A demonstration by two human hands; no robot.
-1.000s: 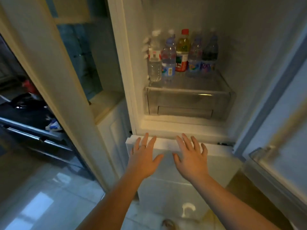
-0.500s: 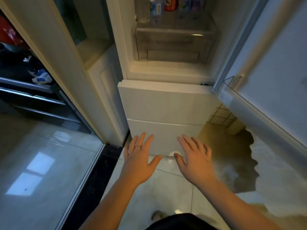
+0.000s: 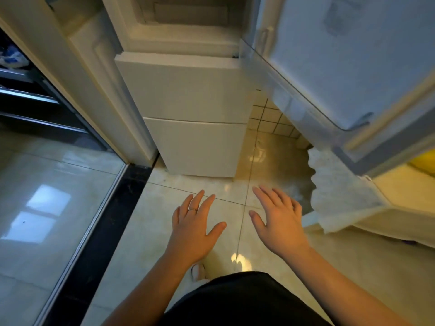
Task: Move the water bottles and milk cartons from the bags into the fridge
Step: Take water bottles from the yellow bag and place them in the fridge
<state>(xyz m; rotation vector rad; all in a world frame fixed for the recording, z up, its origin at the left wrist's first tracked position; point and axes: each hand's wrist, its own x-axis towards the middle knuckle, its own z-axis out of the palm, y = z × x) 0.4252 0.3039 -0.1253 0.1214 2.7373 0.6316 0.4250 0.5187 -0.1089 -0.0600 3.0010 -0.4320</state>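
Observation:
The white fridge (image 3: 188, 90) stands ahead with its upper compartment open; only the clear drawer's lower edge (image 3: 190, 12) shows at the top of the view. Its open door (image 3: 341, 67) swings out at the right. My left hand (image 3: 195, 227), with a ring on one finger, and my right hand (image 3: 280, 220) hover palm-down over the floor tiles, fingers straight and spread, holding nothing. No bottles, cartons or bags are in view.
A white cabinet side (image 3: 94, 78) stands left of the fridge, beside a glass sliding door with a dark floor track (image 3: 98, 231). A white lacy cloth (image 3: 336, 191) hangs over a pale unit at the right. My foot (image 3: 199, 271) is on the glossy tiles.
The view has tilted down from the fridge shelf with several bottles to the floor. Both hands stay spread and empty in front of me.

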